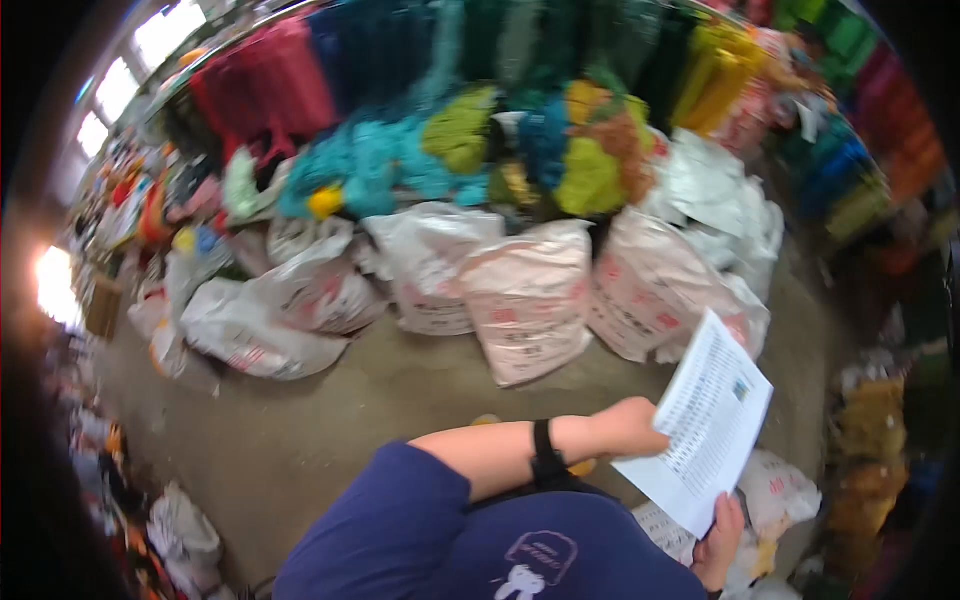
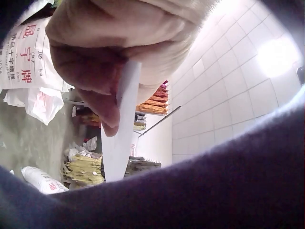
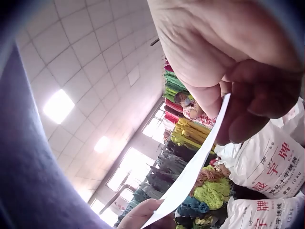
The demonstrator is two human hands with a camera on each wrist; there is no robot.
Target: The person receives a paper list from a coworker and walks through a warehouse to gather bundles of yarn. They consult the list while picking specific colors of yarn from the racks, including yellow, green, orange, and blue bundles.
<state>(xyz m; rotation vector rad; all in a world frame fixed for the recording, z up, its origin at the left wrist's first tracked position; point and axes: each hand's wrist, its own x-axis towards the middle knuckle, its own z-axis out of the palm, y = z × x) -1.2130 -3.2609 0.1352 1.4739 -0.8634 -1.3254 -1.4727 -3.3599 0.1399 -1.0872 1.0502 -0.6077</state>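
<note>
A white printed sheet of paper (image 1: 700, 420), covered in rows of small text with a small coloured block near one edge, is held tilted in front of the body. My left hand (image 1: 628, 427) pinches its left edge, with a black band on that wrist. At the lower edge, my right hand (image 1: 722, 540) grips the paper between thumb and fingers. The left wrist view has the sheet (image 2: 121, 133) nearly edge-on, with the left hand (image 2: 119, 38) pinching it. Edge-on again in the right wrist view, the paper (image 3: 190, 169) sits between the right hand's (image 3: 238, 67) thumb and fingers.
Stuffed white bags with red print (image 1: 530, 300) line the floor ahead. Behind them lie turquoise yarn heaps (image 1: 360, 160) beneath hanging coloured skeins (image 1: 380, 60). More bags (image 1: 780, 490) stand at the lower right. Another person (image 3: 188, 105) is in the background.
</note>
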